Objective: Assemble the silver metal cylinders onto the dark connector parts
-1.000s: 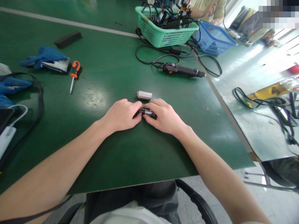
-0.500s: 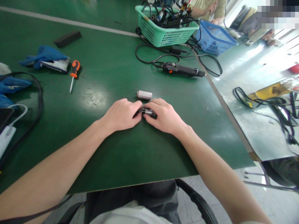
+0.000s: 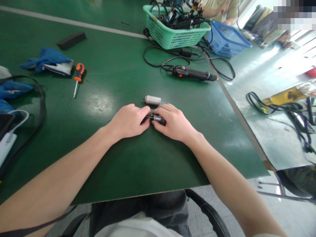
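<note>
My right hand [image 3: 172, 121] is closed, thumb and fingers pinching a small dark metal cylinder [image 3: 158, 118] low over the green table. My left hand [image 3: 132, 121] meets it from the other side, its thumb and forefinger pressed together round a thin dark piece [image 3: 145, 119] that lines up with the cylinder's end. Fingers cover most of that piece, so its kind and whether the two parts are joined cannot be made out. Just beyond the fingertips lies a silver metal cylinder [image 3: 153, 100] with a short pin at its left end, touched by neither hand.
An orange-handled screwdriver [image 3: 78, 79], blue gloves [image 3: 53, 61] and a dark block [image 3: 71, 40] lie to the left. Farther back are a corded electric screwdriver [image 3: 194, 73], a green basket [image 3: 170, 38] full of cables and a blue basket [image 3: 227, 41]. A co-worker [image 3: 219, 11] sits behind them.
</note>
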Demonstrator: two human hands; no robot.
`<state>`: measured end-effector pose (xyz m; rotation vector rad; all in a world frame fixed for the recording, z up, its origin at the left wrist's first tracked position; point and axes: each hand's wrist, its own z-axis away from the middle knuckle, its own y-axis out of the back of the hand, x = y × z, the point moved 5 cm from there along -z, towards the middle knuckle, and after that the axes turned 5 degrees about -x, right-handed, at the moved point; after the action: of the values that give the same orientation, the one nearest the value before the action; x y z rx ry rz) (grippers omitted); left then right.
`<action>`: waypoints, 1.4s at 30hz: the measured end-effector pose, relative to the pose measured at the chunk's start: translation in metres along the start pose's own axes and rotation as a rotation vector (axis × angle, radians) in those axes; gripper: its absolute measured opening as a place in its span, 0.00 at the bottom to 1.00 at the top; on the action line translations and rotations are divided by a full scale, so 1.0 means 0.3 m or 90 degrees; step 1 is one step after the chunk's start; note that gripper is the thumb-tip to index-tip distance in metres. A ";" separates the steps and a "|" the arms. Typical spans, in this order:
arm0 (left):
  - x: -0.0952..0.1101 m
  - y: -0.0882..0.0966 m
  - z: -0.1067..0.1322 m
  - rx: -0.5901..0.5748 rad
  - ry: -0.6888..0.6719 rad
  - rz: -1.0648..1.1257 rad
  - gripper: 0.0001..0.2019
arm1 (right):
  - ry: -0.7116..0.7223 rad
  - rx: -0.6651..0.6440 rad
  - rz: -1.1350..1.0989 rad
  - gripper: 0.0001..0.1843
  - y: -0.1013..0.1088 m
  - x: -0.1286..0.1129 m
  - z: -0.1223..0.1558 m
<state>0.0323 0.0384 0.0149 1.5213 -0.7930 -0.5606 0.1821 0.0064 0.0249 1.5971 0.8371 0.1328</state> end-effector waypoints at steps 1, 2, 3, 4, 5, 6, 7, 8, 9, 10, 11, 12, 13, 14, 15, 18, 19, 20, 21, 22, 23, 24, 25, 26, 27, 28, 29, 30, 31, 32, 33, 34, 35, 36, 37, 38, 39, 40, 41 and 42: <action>0.000 0.000 0.000 -0.002 0.000 -0.002 0.09 | 0.000 -0.001 0.000 0.05 -0.001 0.000 0.000; 0.000 0.000 0.000 -0.002 0.000 -0.004 0.09 | 0.000 -0.001 0.000 0.05 -0.001 0.001 0.001; -0.001 0.000 0.000 -0.001 0.000 -0.006 0.09 | 0.000 -0.001 0.000 0.05 -0.002 0.002 0.001; -0.002 0.000 0.000 -0.002 0.000 -0.008 0.09 | 0.000 -0.001 -0.001 0.05 -0.002 0.002 0.000; -0.002 -0.001 0.000 -0.001 0.000 -0.008 0.09 | -0.001 0.000 -0.001 0.05 -0.002 0.003 0.000; -0.003 -0.001 0.000 0.000 0.000 -0.008 0.09 | -0.001 0.000 -0.001 0.05 -0.001 0.002 0.000; -0.003 -0.002 0.000 0.000 -0.001 -0.006 0.09 | 0.000 0.001 -0.002 0.05 -0.001 0.002 -0.001; -0.004 -0.002 0.000 0.000 -0.001 -0.004 0.09 | 0.000 0.002 -0.002 0.05 0.000 0.002 -0.001; -0.003 -0.003 0.000 0.001 -0.001 -0.002 0.09 | 0.000 0.003 -0.002 0.05 0.001 0.001 -0.001; -0.003 -0.002 0.000 0.002 -0.001 -0.001 0.09 | 0.000 0.004 -0.002 0.05 0.001 0.001 -0.001; -0.003 -0.002 0.001 0.004 0.000 0.000 0.09 | 0.000 0.005 -0.002 0.05 0.002 0.000 -0.001; -0.002 -0.001 0.001 0.005 0.001 0.001 0.09 | 0.001 0.004 -0.002 0.05 0.001 0.000 -0.001; -0.001 0.000 0.001 0.007 0.002 0.000 0.09 | 0.000 0.004 -0.002 0.05 0.001 0.000 -0.001; -0.001 0.001 0.001 0.009 0.003 -0.001 0.09 | 0.001 0.004 -0.002 0.05 0.001 0.000 -0.001; 0.000 0.001 0.001 0.010 0.004 -0.002 0.09 | 0.001 0.003 -0.002 0.05 0.000 0.000 0.000; 0.001 0.002 0.000 0.011 0.004 -0.004 0.09 | 0.001 0.004 -0.003 0.05 0.000 0.000 0.000; 0.000 0.002 0.000 0.010 0.004 -0.004 0.09 | 0.000 0.003 -0.005 0.05 0.000 0.000 0.000; 0.000 0.001 0.000 0.010 0.005 -0.003 0.09 | -0.001 0.003 -0.007 0.05 0.001 -0.001 0.000; -0.001 0.000 0.000 0.009 0.004 -0.002 0.09 | -0.002 0.004 -0.008 0.05 0.001 -0.001 0.000; -0.001 0.000 0.000 0.009 0.004 -0.002 0.09 | -0.003 0.004 -0.009 0.05 0.002 -0.002 0.000; -0.001 -0.001 0.001 0.009 0.003 -0.002 0.09 | -0.004 0.004 -0.008 0.05 0.003 -0.003 0.000; -0.001 -0.001 0.001 0.008 0.003 -0.003 0.09 | -0.004 0.004 -0.007 0.05 0.003 -0.003 0.000; -0.001 -0.001 0.001 0.006 0.003 -0.003 0.09 | -0.004 0.004 -0.005 0.05 0.003 -0.003 0.000; -0.001 0.000 0.001 0.004 0.003 -0.003 0.09 | -0.005 0.003 -0.002 0.05 0.002 -0.003 0.000; -0.001 0.000 0.001 0.001 0.004 -0.003 0.09 | -0.006 0.002 0.001 0.05 0.002 -0.002 0.000; -0.001 0.001 0.001 -0.001 0.004 -0.001 0.09 | -0.007 0.002 0.002 0.05 0.001 -0.001 0.001; -0.001 0.001 0.000 -0.002 0.005 0.001 0.08 | -0.007 0.000 0.003 0.05 0.000 0.000 0.001; -0.001 0.001 0.000 -0.002 0.005 0.003 0.08 | -0.008 -0.001 0.003 0.05 -0.001 0.001 0.001; -0.001 0.001 0.000 -0.003 0.004 0.004 0.08 | -0.008 -0.002 0.003 0.05 -0.001 0.002 0.001; -0.001 -0.001 0.000 -0.004 0.003 0.005 0.08 | -0.009 -0.003 0.003 0.05 -0.001 0.003 0.002; -0.002 -0.002 0.000 -0.003 0.003 0.004 0.08 | -0.009 -0.005 0.004 0.05 -0.001 0.003 0.001; -0.003 -0.004 0.000 -0.003 0.002 0.003 0.08 | -0.011 -0.005 0.004 0.05 -0.001 0.004 0.001; -0.003 -0.006 0.000 -0.002 0.001 0.001 0.09 | -0.012 -0.006 0.004 0.05 0.000 0.003 0.001; -0.004 -0.007 0.000 -0.001 0.000 0.000 0.09 | -0.013 -0.006 0.004 0.05 0.001 0.003 0.000; -0.005 -0.008 0.000 0.000 0.000 -0.001 0.09 | -0.013 -0.006 0.002 0.05 0.002 0.002 0.000; -0.005 -0.008 0.000 0.000 0.000 -0.001 0.09 | -0.013 -0.006 0.001 0.05 0.003 0.002 0.000; -0.005 -0.008 0.000 -0.001 -0.001 -0.001 0.09 | -0.013 -0.006 0.000 0.05 0.003 0.001 -0.001; -0.004 -0.008 -0.001 -0.002 -0.001 0.000 0.09 | -0.013 -0.006 -0.001 0.05 0.004 0.000 -0.001; -0.004 -0.007 -0.001 -0.004 0.000 0.000 0.09 | -0.012 -0.006 -0.001 0.05 0.004 0.000 -0.001; -0.003 -0.006 -0.002 -0.005 0.000 0.001 0.09 | -0.012 -0.007 0.000 0.06 0.004 0.000 -0.001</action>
<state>0.0323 0.0394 0.0131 1.5124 -0.7913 -0.5617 0.1823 0.0065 0.0260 1.5863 0.8205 0.1214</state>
